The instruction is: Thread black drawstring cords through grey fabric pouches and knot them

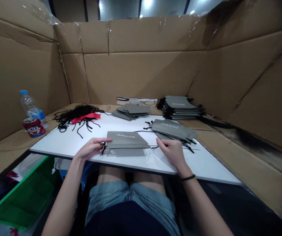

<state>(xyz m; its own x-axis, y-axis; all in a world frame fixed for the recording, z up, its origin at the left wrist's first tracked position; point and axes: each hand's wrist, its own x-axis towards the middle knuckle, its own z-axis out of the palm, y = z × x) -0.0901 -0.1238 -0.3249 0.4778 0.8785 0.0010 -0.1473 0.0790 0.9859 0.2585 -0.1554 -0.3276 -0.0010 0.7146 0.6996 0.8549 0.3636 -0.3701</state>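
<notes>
A grey paper bag (pixel 127 140) printed with white letters INTEX lies flat on the white board (pixel 64 144), its printed face towards me. My left hand (pixel 91 148) is at the bag's left edge, with a short black cord (pixel 103 148) pinched in its fingers. My right hand (pixel 170 152) rests on the board at the bag's right side. A thin black cord runs from the bag towards those fingers, but I cannot tell whether they grip it. Just behind that hand lies a loose pile of grey bags (pixel 171 129) with black cords.
A bundle of black cords (pixel 78 114) tied with red ribbon, a plastic water bottle (pixel 32 109) and a red can (pixel 34 127) stand at the left. Grey bag stacks (pixel 180 107) (pixel 131 111) lie behind. Cardboard walls (pixel 141 68) surround the board; a green bag (pixel 25 193) lies below left.
</notes>
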